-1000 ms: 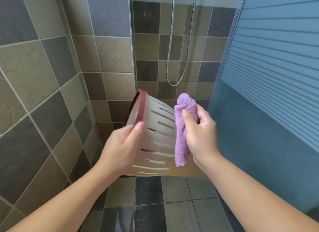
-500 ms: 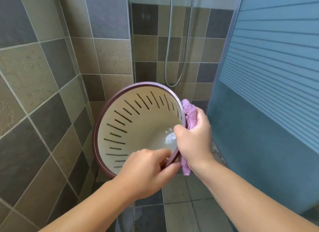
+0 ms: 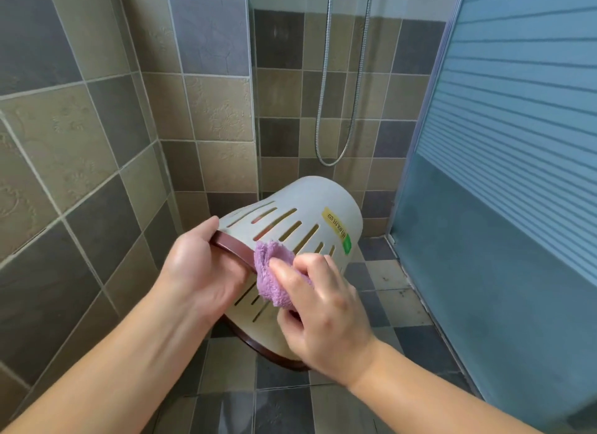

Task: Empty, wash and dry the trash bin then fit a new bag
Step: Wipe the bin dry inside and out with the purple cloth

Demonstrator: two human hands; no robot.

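Observation:
A cream plastic trash bin point(image 3: 310, 207) with slotted sides and a dark red rim is held in the air, its base pointing away from me and its opening toward me. A yellow and green label sits on its side. My left hand point(image 3: 197, 272) grips the red rim at the upper left. My right hand point(image 3: 319, 307) holds a bunched purple cloth point(image 3: 269, 272) and presses it against the bin's outer wall just below the rim. The inside of the bin is hidden.
Tiled walls stand close on the left and behind. A metal shower hose point(image 3: 342, 78) hangs on the back wall. A frosted blue shower door point(image 3: 504, 175) closes off the right side. Below is a tiled floor point(image 3: 397, 291).
The bin has been turned from showing its open inside to showing its outer wall, base away from me. My right hand moved the cloth from the rim's right edge onto the outside.

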